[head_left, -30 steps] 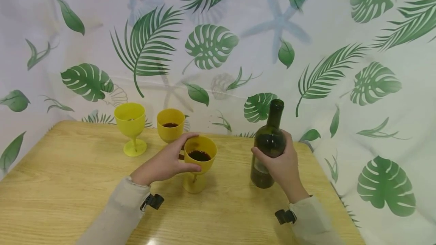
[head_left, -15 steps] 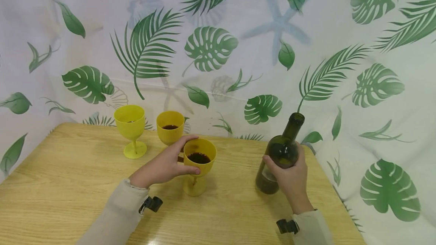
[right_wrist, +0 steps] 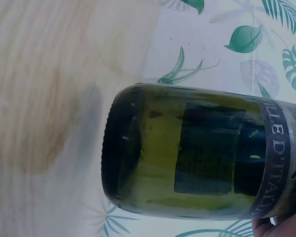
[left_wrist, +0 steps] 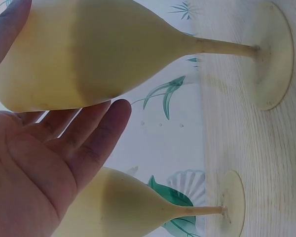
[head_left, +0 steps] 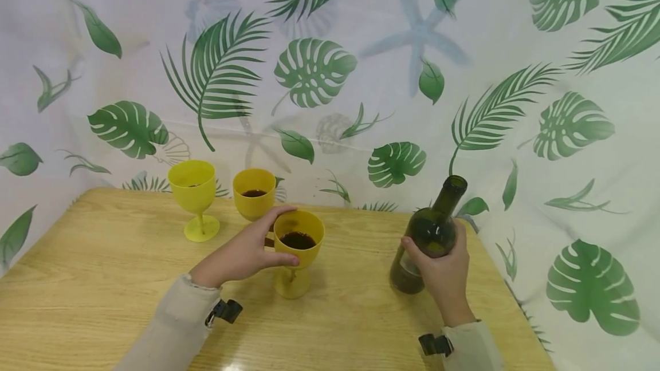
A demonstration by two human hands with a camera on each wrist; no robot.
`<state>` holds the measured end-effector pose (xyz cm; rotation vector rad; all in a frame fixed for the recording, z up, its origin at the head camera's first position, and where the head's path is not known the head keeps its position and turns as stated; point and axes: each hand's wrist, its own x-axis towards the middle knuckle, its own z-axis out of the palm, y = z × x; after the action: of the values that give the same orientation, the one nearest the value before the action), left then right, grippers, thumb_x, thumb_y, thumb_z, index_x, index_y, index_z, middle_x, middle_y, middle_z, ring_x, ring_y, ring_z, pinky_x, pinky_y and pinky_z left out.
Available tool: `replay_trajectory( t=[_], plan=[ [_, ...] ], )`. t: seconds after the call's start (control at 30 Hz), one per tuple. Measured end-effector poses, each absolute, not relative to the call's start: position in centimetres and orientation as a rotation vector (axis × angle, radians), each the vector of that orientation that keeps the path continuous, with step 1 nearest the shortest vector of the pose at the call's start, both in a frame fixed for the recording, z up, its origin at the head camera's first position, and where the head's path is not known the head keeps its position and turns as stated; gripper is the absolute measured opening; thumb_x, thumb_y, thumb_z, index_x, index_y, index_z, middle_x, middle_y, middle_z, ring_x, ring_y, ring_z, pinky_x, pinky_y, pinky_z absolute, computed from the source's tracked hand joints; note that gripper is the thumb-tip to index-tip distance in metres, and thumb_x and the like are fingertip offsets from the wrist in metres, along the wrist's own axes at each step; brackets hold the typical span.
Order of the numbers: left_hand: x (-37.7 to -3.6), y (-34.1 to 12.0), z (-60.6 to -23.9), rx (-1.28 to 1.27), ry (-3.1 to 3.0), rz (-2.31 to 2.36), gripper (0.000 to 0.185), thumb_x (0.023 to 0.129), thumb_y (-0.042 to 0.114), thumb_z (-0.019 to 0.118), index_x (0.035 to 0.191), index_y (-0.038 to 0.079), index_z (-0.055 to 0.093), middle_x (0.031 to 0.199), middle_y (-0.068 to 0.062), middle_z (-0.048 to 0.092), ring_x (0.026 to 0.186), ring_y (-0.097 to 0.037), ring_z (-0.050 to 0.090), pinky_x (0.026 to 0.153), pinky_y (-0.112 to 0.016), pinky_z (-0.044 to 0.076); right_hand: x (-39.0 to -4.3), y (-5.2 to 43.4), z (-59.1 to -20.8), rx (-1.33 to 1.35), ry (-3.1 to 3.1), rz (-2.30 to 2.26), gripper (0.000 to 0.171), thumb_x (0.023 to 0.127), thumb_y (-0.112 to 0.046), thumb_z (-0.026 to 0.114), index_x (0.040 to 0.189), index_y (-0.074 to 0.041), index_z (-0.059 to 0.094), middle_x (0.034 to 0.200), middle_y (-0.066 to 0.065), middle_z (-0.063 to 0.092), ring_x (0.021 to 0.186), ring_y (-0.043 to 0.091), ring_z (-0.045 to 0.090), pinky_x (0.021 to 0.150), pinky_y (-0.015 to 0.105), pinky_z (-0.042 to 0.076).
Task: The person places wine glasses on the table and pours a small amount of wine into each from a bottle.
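Note:
My left hand (head_left: 239, 256) holds the bowl of a yellow plastic goblet (head_left: 309, 255), thumb on the near side and fingers behind. Dark liquid lies in this goblet, and in the left wrist view its round foot (left_wrist: 271, 54) stands on the table. To the right, my right hand (head_left: 447, 273) grips a green glass wine bottle (head_left: 432, 231) round its body. The bottle leans with its open neck to the right. In the right wrist view its base (right_wrist: 121, 148) hangs above the table, and dark liquid shows through the glass.
Two more yellow goblets stand behind on the left: a brighter one (head_left: 192, 190) and a deeper yellow one (head_left: 254, 196), each with some dark liquid. The wooden table (head_left: 350, 325) ends at a white leaf-print curtain (head_left: 361, 73).
My right hand has carried the bottle rightward and slightly nearer, and its neck leans further right. My left hand has stayed on the goblet, which has not moved on the table.

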<state>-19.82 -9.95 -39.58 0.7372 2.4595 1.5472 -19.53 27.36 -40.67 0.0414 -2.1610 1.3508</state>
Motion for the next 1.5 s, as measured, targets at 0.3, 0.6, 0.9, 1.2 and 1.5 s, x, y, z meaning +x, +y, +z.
replay_trajectory(
  t=[0.3, 0.6, 0.9, 1.2, 1.5],
  plan=[
    [-19.8, -10.1, -39.4, 0.744, 2.45, 1.548, 0.095, 0.085, 0.039, 0.085, 0.161, 0.022, 0.029, 0.153, -0.001, 0.046, 0.136, -0.025, 0.05, 0.109, -0.051, 0.048, -19.8, 27.2, -41.2, 0.022, -2.16, 1.426, 0.08, 0.079, -0.013, 0.09, 0.146, -0.011, 0.047, 0.13, 0.0, 0.06, 0.116, 0.012, 0.055, 0.101, 0.04, 0.042],
    [-19.8, -10.0, -39.4, 0.748, 2.453, 1.549, 0.094, 0.086, 0.038, 0.085, 0.161, 0.02, 0.029, 0.154, -0.004, 0.045, 0.136, -0.027, 0.05, 0.109, -0.051, 0.048, -20.2, 27.5, -41.6, 0.006, -2.177, 1.42, 0.078, 0.081, -0.014, 0.089, 0.145, -0.009, 0.046, 0.13, 0.004, 0.061, 0.116, 0.014, 0.055, 0.101, 0.044, 0.042],
    [-19.9, -9.9, -39.4, 0.751, 2.447, 1.549, 0.094, 0.086, 0.038, 0.085, 0.16, 0.021, 0.03, 0.154, -0.002, 0.045, 0.137, -0.025, 0.049, 0.109, -0.049, 0.049, -20.4, 28.4, -41.6, -0.116, -2.206, 1.427, 0.077, 0.086, -0.022, 0.085, 0.147, -0.006, 0.041, 0.129, 0.002, 0.057, 0.114, 0.01, 0.052, 0.099, 0.034, 0.04],
    [-19.8, -10.1, -39.6, 0.745, 2.448, 1.555, 0.094, 0.086, 0.039, 0.085, 0.16, 0.025, 0.029, 0.156, -0.001, 0.043, 0.137, -0.025, 0.049, 0.109, -0.05, 0.048, -20.3, 28.3, -41.5, -0.09, -2.224, 1.472, 0.079, 0.085, -0.02, 0.086, 0.147, -0.006, 0.039, 0.131, 0.007, 0.057, 0.117, 0.017, 0.052, 0.104, 0.043, 0.04],
    [-19.9, -10.0, -39.5, 0.741, 2.437, 1.556, 0.094, 0.086, 0.038, 0.085, 0.16, 0.024, 0.029, 0.155, -0.002, 0.043, 0.138, -0.025, 0.048, 0.11, -0.05, 0.047, -20.3, 28.8, -42.0, -0.057, -2.208, 1.468, 0.074, 0.089, -0.018, 0.079, 0.149, -0.006, 0.038, 0.134, 0.006, 0.055, 0.118, 0.013, 0.05, 0.101, 0.036, 0.039]
  ],
)
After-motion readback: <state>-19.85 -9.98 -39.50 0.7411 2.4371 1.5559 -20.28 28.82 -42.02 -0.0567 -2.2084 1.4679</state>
